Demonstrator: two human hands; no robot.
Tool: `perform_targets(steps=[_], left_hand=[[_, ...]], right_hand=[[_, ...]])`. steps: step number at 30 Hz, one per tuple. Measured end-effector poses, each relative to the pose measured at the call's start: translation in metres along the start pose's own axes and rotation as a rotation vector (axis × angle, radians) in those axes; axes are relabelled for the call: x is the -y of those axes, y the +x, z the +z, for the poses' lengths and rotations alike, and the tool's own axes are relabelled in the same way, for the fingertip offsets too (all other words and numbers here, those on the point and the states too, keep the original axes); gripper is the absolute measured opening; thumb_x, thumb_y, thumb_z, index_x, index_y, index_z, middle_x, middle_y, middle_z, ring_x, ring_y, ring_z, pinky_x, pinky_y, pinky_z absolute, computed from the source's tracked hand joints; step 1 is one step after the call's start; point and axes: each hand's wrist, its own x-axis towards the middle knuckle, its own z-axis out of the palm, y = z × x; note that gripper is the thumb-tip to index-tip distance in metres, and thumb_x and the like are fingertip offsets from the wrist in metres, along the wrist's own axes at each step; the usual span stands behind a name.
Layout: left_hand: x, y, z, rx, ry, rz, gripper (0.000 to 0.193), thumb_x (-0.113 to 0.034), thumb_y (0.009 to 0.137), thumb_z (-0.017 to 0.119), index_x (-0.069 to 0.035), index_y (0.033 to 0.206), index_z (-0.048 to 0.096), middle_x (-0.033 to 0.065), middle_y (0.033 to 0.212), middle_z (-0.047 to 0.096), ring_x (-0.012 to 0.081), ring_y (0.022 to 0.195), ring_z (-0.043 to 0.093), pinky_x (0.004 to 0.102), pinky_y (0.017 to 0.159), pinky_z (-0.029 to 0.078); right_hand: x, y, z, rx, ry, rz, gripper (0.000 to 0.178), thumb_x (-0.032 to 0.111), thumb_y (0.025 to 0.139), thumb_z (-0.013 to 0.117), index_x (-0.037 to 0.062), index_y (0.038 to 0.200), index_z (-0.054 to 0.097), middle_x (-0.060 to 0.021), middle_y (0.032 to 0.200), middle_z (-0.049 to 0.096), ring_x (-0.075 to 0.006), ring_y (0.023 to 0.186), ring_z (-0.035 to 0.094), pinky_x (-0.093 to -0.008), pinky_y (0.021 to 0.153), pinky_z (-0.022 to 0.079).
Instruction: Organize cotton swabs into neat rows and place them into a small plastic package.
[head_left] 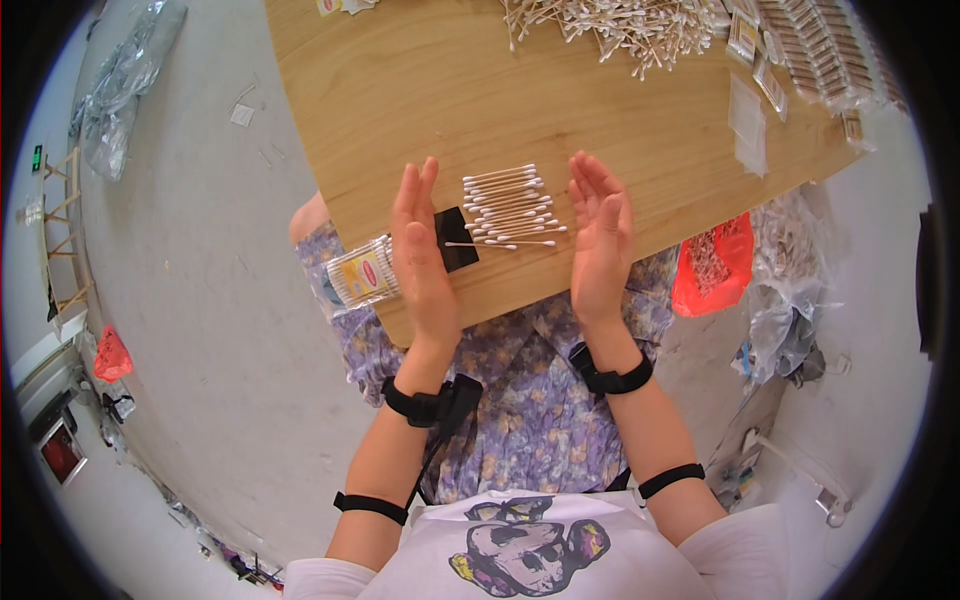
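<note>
A loose stack of cotton swabs (510, 205) lies crosswise on the wooden table, their white tips pointing left and right. On its left side my left hand (420, 260) stands on edge, fingers stretched up and away from me, holding nothing. Across the stack my right hand (602, 240) mirrors it, fingers straight and apart from the swabs. Partly behind my left hand is a black flat piece (457, 240), with one swab end lying over it. A clear packet of swabs with a yellow label (362, 274) rests at the table's left edge, beside my left wrist.
A large heap of loose swabs (625, 25) covers the table's far side. Rows of packed swab packets (820, 50) and clear plastic sleeves (747, 125) lie at the far right. A red bag (714, 265) hangs by the right edge, next to clear plastic bags (790, 260).
</note>
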Motion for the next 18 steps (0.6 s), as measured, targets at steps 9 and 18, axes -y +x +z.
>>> perform_targets(steps=[9, 18], left_hand=[[-0.001, -0.010, 0.013, -0.068, -0.167, -0.031, 0.064, -0.045, 0.109, 0.030, -0.002, 0.156, 0.028, 0.0203, 0.160, 0.033, 0.0269, 0.152, 0.025, 0.0406, 0.125, 0.014], [-0.009, -0.018, 0.018, 0.024, 0.078, -0.017, 0.061, -0.028, 0.105, 0.051, 0.001, 0.154, 0.030, 0.0169, 0.162, 0.031, 0.0281, 0.152, 0.026, 0.0427, 0.124, 0.019]], right_hand=[[-0.005, -0.003, 0.013, 0.008, 0.056, -0.059, 0.064, 0.048, 0.108, 0.037, -0.0037, 0.145, 0.037, -0.0198, 0.152, 0.040, -0.0291, 0.146, 0.035, -0.0416, 0.124, 0.024], [0.002, -0.003, 0.001, -0.001, -0.028, -0.045, 0.039, 0.019, 0.106, 0.051, -0.0029, 0.138, 0.048, -0.0149, 0.144, 0.050, -0.0228, 0.134, 0.048, -0.0375, 0.114, 0.037]])
